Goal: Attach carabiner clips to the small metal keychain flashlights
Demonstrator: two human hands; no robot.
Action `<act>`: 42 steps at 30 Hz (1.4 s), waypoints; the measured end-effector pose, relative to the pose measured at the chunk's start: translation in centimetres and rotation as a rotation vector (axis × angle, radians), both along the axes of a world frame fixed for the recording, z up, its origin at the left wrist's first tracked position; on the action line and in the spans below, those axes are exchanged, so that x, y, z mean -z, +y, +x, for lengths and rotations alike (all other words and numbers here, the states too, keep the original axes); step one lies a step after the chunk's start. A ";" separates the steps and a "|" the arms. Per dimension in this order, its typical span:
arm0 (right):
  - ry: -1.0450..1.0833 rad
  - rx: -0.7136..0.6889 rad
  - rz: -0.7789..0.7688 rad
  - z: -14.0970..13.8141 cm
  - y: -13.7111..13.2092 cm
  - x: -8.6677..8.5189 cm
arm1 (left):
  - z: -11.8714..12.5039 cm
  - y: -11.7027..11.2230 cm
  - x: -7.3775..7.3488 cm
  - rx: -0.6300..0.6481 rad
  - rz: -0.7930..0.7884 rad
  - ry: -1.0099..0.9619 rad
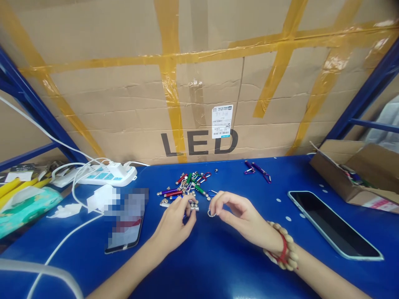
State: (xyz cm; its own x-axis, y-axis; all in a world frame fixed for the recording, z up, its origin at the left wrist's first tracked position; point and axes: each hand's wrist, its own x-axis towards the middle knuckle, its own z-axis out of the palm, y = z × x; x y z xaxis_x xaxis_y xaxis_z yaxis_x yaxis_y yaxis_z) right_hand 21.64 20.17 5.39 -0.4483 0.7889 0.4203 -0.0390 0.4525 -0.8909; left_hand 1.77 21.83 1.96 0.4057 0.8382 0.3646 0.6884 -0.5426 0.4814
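My left hand (174,222) is closed, with a short silver tube (194,207) between its thumb and fingertips at the near edge of a pile. My right hand (235,211) pinches a small silver metal ring (212,214) that hangs below its fingertips. Whether the ring is part of a larger clip is hidden by the fingers. Just beyond both hands lies the pile of small tubes, including a red tube (173,194) and a green tube (199,189), mixed with clips such as a red carabiner (205,177) and several button cells (208,198).
Purple tubes with clips (262,172) lie at the back. A smartphone (335,224) and an open cardboard box (358,176) are on the right. Another phone (126,224), a white power strip (109,175) and cables are on the left. A large carton (124,112) stands behind.
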 end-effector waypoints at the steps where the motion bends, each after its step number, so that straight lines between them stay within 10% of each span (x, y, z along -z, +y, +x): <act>1: 0.023 -0.058 -0.067 -0.1 -0.1 -0.1 | 0.0 0.0 0.0 0.000 0.000 0.000; 7: 0.322 -0.417 -0.528 -1.1 -1.0 -0.1 | 0.0 0.0 -0.1 -0.005 0.010 0.015; 21: 0.335 -0.490 -0.691 -1.4 -1.2 0.6 | -0.2 0.3 0.0 0.011 -0.007 0.016; 31: -0.095 0.341 -0.325 1.1 2.8 1.6 | -0.1 0.4 -0.4 -0.196 -0.059 0.057; 36: -0.637 0.918 0.188 5.3 5.9 2.8 | -0.1 0.2 -0.5 -0.186 -0.112 0.058; 42: -1.307 1.249 -0.151 9.4 7.7 4.2 | 0.0 -0.1 -0.5 -0.156 -0.070 0.051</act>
